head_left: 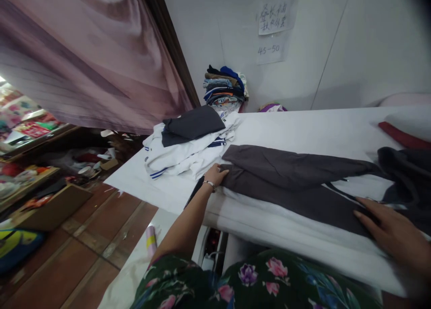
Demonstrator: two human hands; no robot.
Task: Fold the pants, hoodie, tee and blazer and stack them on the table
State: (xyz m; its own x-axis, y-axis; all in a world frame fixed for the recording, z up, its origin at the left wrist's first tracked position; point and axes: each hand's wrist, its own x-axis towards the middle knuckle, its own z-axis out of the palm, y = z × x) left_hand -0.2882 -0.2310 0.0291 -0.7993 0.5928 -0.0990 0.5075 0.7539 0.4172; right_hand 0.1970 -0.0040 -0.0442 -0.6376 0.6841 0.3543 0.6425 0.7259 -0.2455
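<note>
A dark grey garment (279, 169) with two long, overlapping leg-like parts lies stretched across the white table (323, 129); I cannot tell its exact kind. My left hand (216, 176), with a bracelet at the wrist, is closed on the garment's left end. Toward the right end, my right hand (390, 226) lies over the lower part, thumb and forefinger stretched out and apart; its other fingers are mostly hidden. Beyond this hand, bunched dark fabric (407, 178) reaches the picture's edge. To the left, a folded dark garment (193, 122) rests on white clothes with blue stripes (182, 158).
Folded clothes form a tall stack (225, 89) against the wall at the back. A pink curtain (117, 53) hangs at left. Something red (404, 136) lies at far right. Cardboard boxes (50, 205) stand on the tiled floor (97, 232) left of the table.
</note>
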